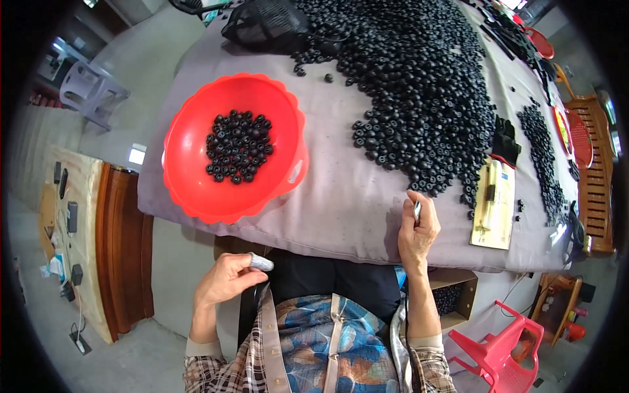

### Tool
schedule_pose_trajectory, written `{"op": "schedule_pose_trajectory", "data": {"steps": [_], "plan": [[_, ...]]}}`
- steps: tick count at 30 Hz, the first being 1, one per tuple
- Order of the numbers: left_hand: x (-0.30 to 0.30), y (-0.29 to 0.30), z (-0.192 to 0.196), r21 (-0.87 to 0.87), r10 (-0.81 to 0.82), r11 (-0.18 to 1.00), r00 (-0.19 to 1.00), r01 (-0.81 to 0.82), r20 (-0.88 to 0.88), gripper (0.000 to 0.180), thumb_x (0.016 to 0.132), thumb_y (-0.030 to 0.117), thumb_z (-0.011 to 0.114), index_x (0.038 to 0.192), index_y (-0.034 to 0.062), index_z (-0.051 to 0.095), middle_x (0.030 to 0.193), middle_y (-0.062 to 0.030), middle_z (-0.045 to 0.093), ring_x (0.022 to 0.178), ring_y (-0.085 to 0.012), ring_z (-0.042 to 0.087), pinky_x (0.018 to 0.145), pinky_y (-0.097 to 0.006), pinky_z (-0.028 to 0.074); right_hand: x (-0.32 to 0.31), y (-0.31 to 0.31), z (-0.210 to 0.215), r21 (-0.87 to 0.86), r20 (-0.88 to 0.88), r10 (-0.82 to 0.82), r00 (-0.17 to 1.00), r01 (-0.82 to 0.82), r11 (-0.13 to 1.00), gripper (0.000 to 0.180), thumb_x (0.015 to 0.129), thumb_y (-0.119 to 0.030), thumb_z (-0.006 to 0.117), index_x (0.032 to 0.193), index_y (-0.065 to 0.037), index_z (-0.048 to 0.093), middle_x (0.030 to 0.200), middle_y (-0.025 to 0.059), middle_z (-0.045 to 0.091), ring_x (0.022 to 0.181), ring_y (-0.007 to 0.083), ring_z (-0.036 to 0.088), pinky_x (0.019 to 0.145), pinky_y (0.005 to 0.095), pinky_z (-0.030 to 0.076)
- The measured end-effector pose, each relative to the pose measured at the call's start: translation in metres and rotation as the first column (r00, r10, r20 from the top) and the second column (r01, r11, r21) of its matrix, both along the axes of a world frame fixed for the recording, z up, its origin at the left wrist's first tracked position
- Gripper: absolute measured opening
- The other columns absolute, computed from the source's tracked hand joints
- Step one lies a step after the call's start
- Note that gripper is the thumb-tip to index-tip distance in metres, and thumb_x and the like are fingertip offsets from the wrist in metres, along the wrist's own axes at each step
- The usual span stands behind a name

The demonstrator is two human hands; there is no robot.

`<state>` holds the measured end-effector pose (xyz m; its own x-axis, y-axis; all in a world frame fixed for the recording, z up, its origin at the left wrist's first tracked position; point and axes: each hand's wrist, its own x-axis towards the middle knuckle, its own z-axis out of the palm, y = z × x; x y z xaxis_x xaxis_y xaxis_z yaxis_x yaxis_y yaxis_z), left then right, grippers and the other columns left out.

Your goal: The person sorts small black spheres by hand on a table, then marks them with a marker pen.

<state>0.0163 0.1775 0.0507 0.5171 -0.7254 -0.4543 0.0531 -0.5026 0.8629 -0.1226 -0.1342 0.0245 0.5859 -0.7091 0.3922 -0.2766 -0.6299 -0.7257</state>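
My left hand (229,278) hovers off the table's front edge, below the red bowl. Silvery wrapping covers its index finger, and the thumb and fingers are closed; I cannot make out anything between them. Over the table's front part, my right hand (419,232) is closed around a small silvery metal piece (417,211), its kind unclear. Just beyond its fingertips begins a big spread of small round black beads (426,131) with holes. The red scalloped bowl (190,141), at the left, holds a cluster of similar black beads (239,147).
Grey cloth covers the table (334,216). A black mesh basket (265,26) lies at its far left. Right of the beads are a yellow card pack (495,206), a black glove (506,141) and another bead strip (542,157). A pink chair (501,354) and open carton (458,298) stand lower right.
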Motion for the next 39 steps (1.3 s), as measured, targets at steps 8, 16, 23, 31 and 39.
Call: {"op": "schedule_pose_trajectory", "data": {"steps": [8,16,23,31,39], "plan": [[-0.006,-0.152,0.012,-0.368,-0.004,0.919,0.935,0.143,0.354,0.013,0.077,0.005,0.065,0.087,-0.0027,0.062,0.067,-0.0101,0.054,0.055,-0.0172,0.049,0.052,-0.029,0.041,-0.016,-0.007,-0.012,0.464,0.245,-0.227,0.943,0.092,0.881,0.011,0.088,-0.006,0.055,0.096,-0.001,0.06,0.075,-0.0018,0.055,0.067,0.0054,0.045,0.061,0.0209,0.039],[-0.009,-0.253,-0.022,-0.356,0.195,0.927,0.663,0.115,0.723,0.022,0.075,0.011,0.066,0.095,0.0028,0.061,0.079,-0.0089,0.056,0.065,-0.0232,0.06,0.054,-0.033,0.047,-0.012,-0.005,-0.012,0.358,0.243,-0.187,0.952,0.091,0.929,0.011,0.089,-0.01,0.056,0.094,-0.002,0.062,0.07,-0.0062,0.048,0.062,0.0018,0.04,0.054,0.0171,0.033],[-0.017,-0.265,-0.032,-0.132,0.071,0.987,0.487,0.092,0.87,0.022,0.076,0.014,0.064,0.095,0.0078,0.057,0.087,-0.0082,0.051,0.07,-0.0274,0.062,0.05,-0.038,0.051,-0.01,-0.003,-0.006,0.351,0.215,-0.15,0.965,0.067,0.934,0.008,0.089,-0.008,0.055,0.09,-0.002,0.061,0.068,-0.0055,0.049,0.061,0.0029,0.039,0.053,0.019,0.033],[-0.017,-0.265,-0.046,-0.247,0.189,0.945,0.259,0.214,0.947,0.011,0.075,0.009,0.058,0.085,0.0044,0.058,0.082,-0.0067,0.05,0.07,-0.0215,0.059,0.053,-0.032,0.05,-0.011,-0.003,-0.008,0.267,0.155,-0.069,0.985,0.025,0.963,0.007,0.088,-0.008,0.056,0.088,-0.002,0.06,0.067,-0.0033,0.051,0.06,0.0051,0.04,0.053,0.0223,0.035],[-0.015,-0.265,-0.046,-0.252,0.214,0.939,0.175,0.235,0.961,0.021,0.072,0.008,0.055,0.092,0.0004,0.057,0.085,-0.0091,0.049,0.073,-0.0205,0.054,0.054,-0.029,0.048,-0.013,-0.005,-0.008,0.217,0.107,-0.043,0.993,0.019,0.976,0.006,0.086,-0.007,0.056,0.088,-0.002,0.06,0.072,0.0048,0.055,0.064,0.0146,0.049,0.058,0.0275,0.04]]}}
